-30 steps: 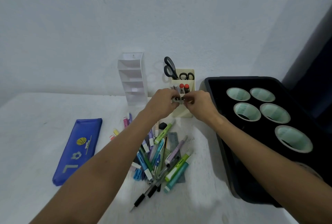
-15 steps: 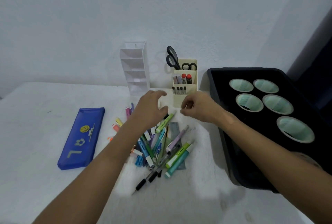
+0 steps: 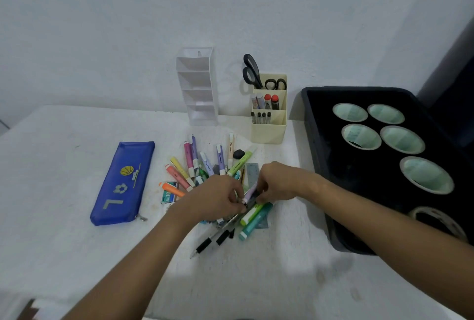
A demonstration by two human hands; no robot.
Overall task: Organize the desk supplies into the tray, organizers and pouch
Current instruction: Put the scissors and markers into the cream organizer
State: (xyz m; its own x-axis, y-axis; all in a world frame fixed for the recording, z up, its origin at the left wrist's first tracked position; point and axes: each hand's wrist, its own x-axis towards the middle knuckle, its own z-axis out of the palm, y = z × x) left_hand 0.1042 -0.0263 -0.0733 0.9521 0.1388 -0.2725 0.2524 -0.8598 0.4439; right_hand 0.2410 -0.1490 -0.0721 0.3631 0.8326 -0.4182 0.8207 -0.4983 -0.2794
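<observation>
A pile of pens and highlighters (image 3: 205, 173) lies fanned out in the middle of the white table. My left hand (image 3: 218, 199) and my right hand (image 3: 279, 182) meet over the pile's near side, and both pinch a lilac pen (image 3: 250, 192) with a dark end. A cream organizer (image 3: 269, 114) at the back holds scissors, markers and small dark pens. Left of it stands a white tiered organizer (image 3: 198, 86). A blue pouch (image 3: 123, 182) lies flat on the left, zipped. A black tray (image 3: 320, 140) with rolls of tape (image 3: 360, 136) sits on the right.
A small black eraser (image 3: 238, 154) lies near the cream organizer. A grey ruler (image 3: 252, 170) and a green staple box (image 3: 168, 195) sit within the pile. The wall runs close behind the organizers. Black pens (image 3: 215, 238) stick out toward me.
Both hands came back from the cream organizer, where they left small dark pens, and dropped onto the pile. They now pinch a lilac pen. The camera tilted down a little.
</observation>
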